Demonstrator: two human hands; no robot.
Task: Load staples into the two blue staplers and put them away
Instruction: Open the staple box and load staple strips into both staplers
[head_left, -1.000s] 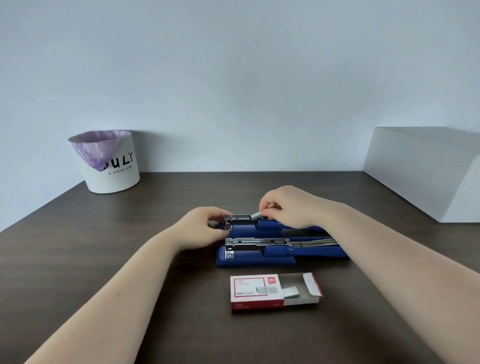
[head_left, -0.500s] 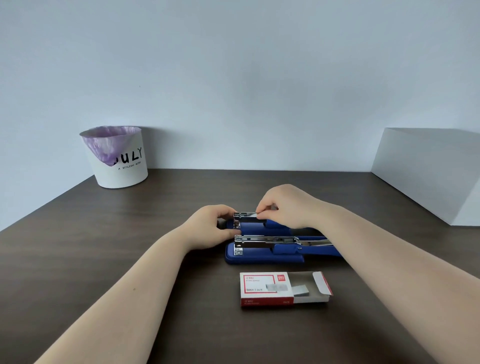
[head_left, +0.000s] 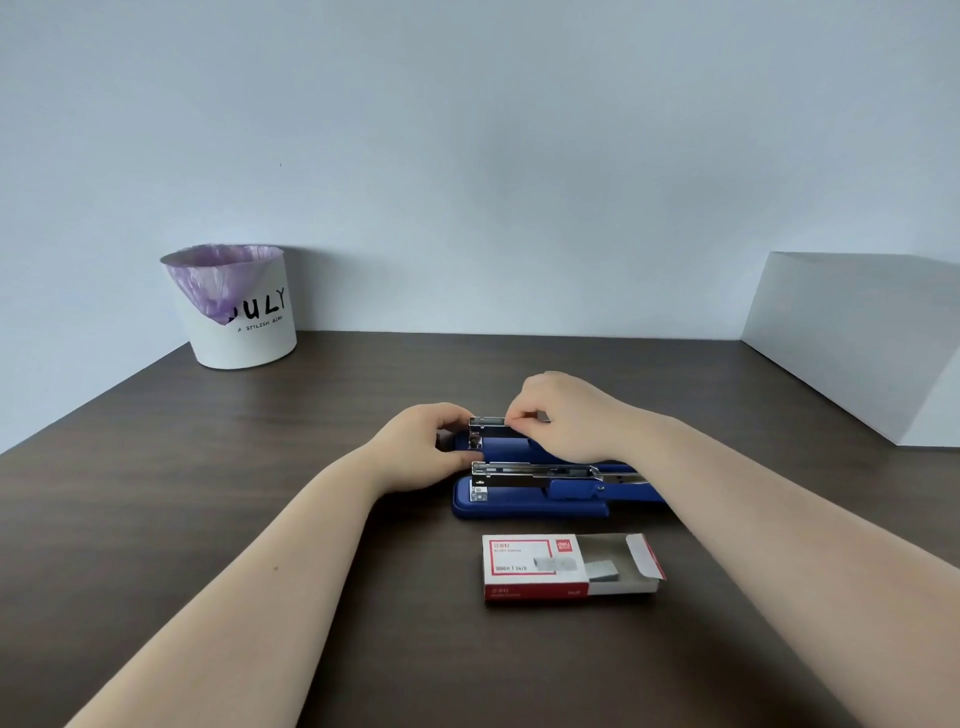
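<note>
Two blue staplers lie side by side on the dark wooden table, both opened with their metal magazines exposed. The near stapler (head_left: 530, 501) is untouched. My left hand (head_left: 423, 449) grips the front end of the far stapler (head_left: 501, 446). My right hand (head_left: 569, 415) pinches a strip of staples (head_left: 511, 422) and holds it down on that stapler's magazine; its fingers hide most of the strip. A red and white staple box (head_left: 535, 569) lies in front, its tray pulled out to the right with a few staples inside.
A white bin (head_left: 241, 325) lined with a purple bag stands at the back left by the wall. A white box (head_left: 857, 338) sits at the right edge of the table. Bare table (head_left: 182, 493) stretches to the left of the staplers.
My right hand has brought the staple strip leftwards and down onto the far stapler's magazine. The view has shifted slightly. My left hand keeps its grip.
</note>
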